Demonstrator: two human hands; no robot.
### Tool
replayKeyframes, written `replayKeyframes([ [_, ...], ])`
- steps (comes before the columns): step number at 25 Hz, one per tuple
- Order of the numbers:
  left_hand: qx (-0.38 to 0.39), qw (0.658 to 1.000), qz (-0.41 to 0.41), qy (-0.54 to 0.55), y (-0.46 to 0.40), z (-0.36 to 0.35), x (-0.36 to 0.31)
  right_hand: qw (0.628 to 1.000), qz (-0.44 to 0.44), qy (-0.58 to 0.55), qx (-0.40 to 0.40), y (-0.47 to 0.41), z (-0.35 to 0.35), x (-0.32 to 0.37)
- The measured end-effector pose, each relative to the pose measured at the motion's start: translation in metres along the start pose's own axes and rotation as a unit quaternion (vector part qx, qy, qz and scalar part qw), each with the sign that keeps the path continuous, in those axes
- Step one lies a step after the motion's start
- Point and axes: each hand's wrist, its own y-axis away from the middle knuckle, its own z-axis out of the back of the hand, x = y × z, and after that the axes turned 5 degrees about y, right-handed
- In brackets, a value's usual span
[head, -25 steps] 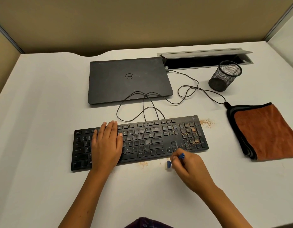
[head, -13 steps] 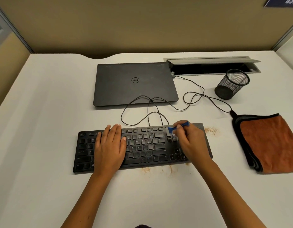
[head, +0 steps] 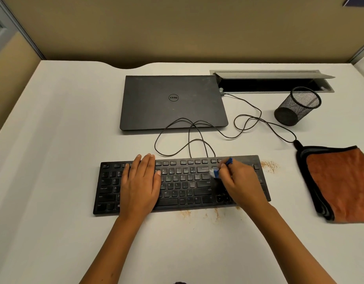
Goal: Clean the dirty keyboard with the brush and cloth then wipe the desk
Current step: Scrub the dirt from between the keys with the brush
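Left hand [head: 141, 186] lies flat, fingers straight, on the black plastic keyboard [head: 183, 184]; right hand [head: 241, 181] pinches the small blue brush [head: 217, 173] against its keys.

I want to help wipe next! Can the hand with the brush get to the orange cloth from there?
Probably yes. The right hand holds the brush over the keyboard, and the orange cloth lies on the same side with only bare desk between. It would need to free its fingers first.

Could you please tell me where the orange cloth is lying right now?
In the head view the orange cloth lies folded on the desk at the far right, right of the keyboard and nearer than the mesh pen cup.
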Motion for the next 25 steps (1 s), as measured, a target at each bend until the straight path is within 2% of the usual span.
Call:
replayKeyframes([
  [4,-0.001,1.0,-0.002,-0.003,-0.001,0.0,0.0,0.999,0.008,-0.02,-0.03,-0.001,0.002,0.003],
  [8,-0.001,1.0,-0.001,-0.002,0.0,-0.001,0.0,0.999,0.029,0.041,0.003,-0.001,-0.002,0.003],
  [12,-0.003,1.0,-0.002,0.0,-0.001,-0.001,0.0,0.999,0.023,-0.007,-0.033,0.0,0.003,0.005],
  [16,-0.001,1.0,0.0,0.003,0.0,-0.001,0.001,0.999,0.014,0.048,0.02,0.004,-0.005,0.001],
  [21,-0.004,1.0,-0.003,0.002,-0.001,-0.001,0.0,0.996,-0.008,-0.064,-0.061,0.009,0.0,0.001],
  [25,-0.002,1.0,-0.001,0.004,0.0,-0.001,0.001,0.999,-0.024,-0.045,-0.012,0.014,-0.003,-0.007],
])
